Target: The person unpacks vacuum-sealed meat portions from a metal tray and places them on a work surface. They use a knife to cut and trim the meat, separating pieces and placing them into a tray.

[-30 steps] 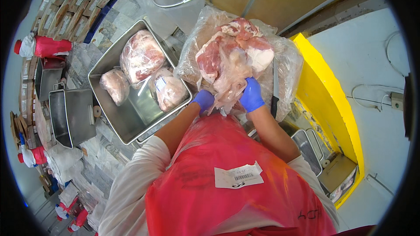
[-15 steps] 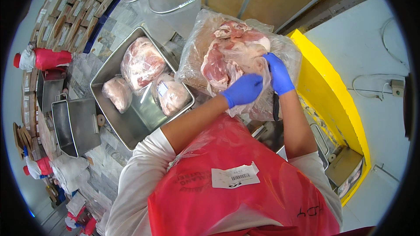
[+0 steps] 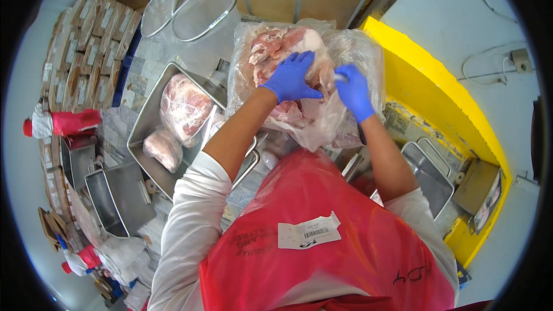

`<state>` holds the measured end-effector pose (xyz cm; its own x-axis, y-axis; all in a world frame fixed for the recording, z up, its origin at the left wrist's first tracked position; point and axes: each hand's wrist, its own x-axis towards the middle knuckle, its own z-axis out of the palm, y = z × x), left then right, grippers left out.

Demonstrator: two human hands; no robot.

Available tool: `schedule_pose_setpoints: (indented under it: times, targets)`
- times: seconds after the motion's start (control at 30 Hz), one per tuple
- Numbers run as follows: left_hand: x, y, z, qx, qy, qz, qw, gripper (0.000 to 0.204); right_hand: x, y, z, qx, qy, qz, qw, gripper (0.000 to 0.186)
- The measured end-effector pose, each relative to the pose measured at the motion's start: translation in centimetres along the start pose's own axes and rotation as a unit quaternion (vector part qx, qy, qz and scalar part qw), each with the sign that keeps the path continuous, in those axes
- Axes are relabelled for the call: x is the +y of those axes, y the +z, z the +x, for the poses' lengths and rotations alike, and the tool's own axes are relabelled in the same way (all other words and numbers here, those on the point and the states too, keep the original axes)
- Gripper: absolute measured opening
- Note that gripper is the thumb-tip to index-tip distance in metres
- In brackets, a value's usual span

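In front of me lies a large piece of raw meat point(image 3: 299, 37), pink with pale fat, partly wrapped in thin clear plastic film point(image 3: 325, 121). My left hand point(image 3: 290, 79), in a blue glove, presses on the meat with its fingers spread. Just to its right, my right hand point(image 3: 355, 93), also gloved in blue, is closed on a bunched bit of the film at the meat's side. A larger clear plastic sheet point(image 3: 368, 55) spreads under the meat. What supports the sheet is hidden.
To the left stands a steel tub point(image 3: 143, 132) with bagged meat point(image 3: 185, 106) in it. Clear plastic bins point(image 3: 207, 34) stand beyond. A yellow barrier point(image 3: 432, 75) curves along the right. Other steel tubs point(image 3: 118, 198), stacked cartons point(image 3: 92, 49) and co-workers point(image 3: 66, 122) are farther left.
My left hand has gone from pinching the film to lying spread on the meat, farther left. My right hand has drawn slightly down with the film. The whole view has shifted.
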<state>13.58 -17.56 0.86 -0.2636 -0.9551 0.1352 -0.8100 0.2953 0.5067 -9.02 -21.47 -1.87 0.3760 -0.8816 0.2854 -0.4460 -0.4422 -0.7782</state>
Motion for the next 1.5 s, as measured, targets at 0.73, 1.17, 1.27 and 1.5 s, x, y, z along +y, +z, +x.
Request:
schedule_pose_setpoints:
  times: [0.73, 1.17, 1.27, 1.5]
  targets:
    - [-4.8, 2.0, 1.5, 0.043, -0.143, -0.164, 0.975, 0.022, -5.0, 4.2, -2.8, -0.025, -0.046, -0.146, 0.988, 0.057]
    - [-10.3, 3.3, 0.8, 0.141, -0.265, -0.495, 0.815, 0.030, -3.7, 4.9, -2.5, -0.034, -0.102, -0.182, 0.977, 0.056]
    - [-6.5, 0.4, 2.5, 0.187, -0.378, -0.656, 0.626, 0.026, -2.9, 5.3, -3.2, -0.007, -0.122, -0.180, 0.976, 0.053]
    - [-3.8, -2.9, 1.7, 0.159, -0.415, -0.639, 0.627, 0.013, -1.8, 5.5, -3.0, -0.047, -0.108, -0.160, 0.980, 0.053]
